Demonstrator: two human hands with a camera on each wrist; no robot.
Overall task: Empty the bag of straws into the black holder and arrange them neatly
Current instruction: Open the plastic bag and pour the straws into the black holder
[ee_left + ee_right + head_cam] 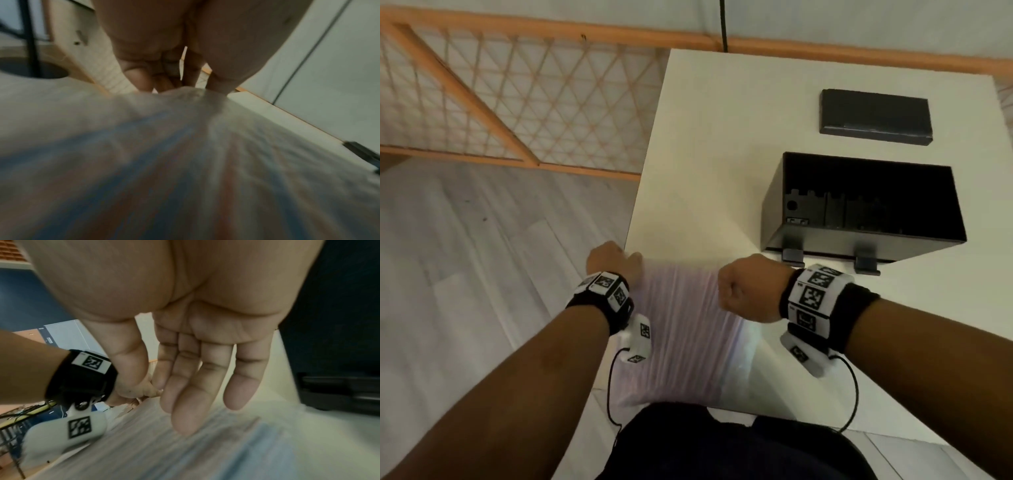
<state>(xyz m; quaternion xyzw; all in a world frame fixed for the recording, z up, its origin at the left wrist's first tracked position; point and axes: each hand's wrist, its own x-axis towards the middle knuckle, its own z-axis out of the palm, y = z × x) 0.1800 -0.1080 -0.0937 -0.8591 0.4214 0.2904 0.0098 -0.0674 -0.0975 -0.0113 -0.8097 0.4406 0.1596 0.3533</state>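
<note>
Here, bag of straws (pixel 681 329) pinched in left fingers (pixel 139 76); right fingers (pixel 193 394) straight, just above.

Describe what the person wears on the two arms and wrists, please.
Both forearms are bare, without sleeves. The left wrist and right wrist each carry a black band covered with white square tags printed with black block patterns. Under each wrist hangs a small white camera unit with the same kind of tags, and a thin black cable runs back from it towards the body.
</note>
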